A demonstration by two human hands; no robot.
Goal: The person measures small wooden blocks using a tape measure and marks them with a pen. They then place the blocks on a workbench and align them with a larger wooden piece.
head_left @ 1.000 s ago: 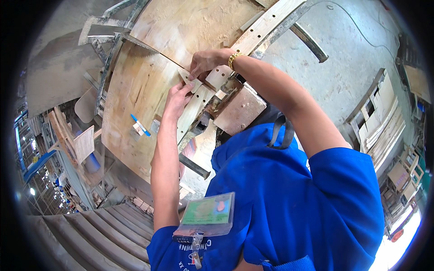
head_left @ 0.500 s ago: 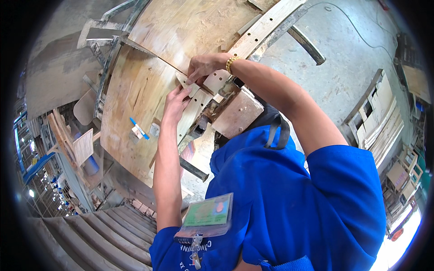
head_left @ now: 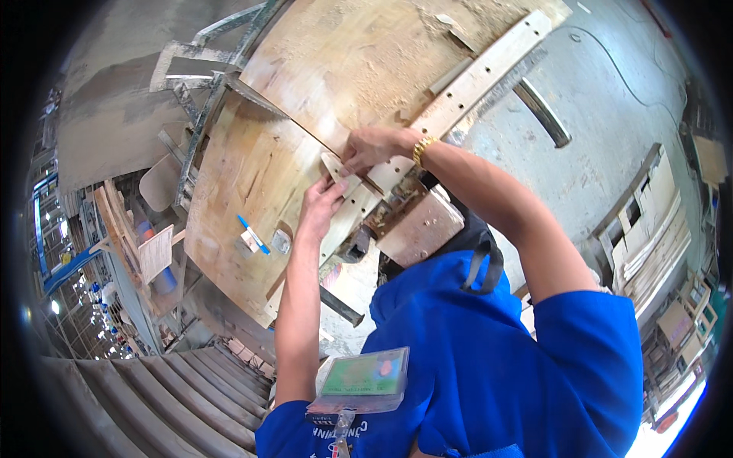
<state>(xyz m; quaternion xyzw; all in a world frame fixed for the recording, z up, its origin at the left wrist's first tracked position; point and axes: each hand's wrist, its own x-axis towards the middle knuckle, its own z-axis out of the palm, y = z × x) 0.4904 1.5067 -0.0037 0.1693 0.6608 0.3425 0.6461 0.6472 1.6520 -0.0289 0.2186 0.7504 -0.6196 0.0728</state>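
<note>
Presently, frame centre: your left hand (head_left: 321, 204) and right hand (head_left: 372, 147) pinch a small wood piece (head_left: 341, 177) against the long drilled slat (head_left: 450, 103); seating unfinished.

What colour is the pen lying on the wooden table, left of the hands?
Blue. The pen shows best in the head view, on the table left of the left hand.

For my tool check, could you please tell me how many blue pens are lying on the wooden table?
1: the blue pen lies on the pale wooden tabletop, left of the left hand. Others may be hidden under the arms.
</note>
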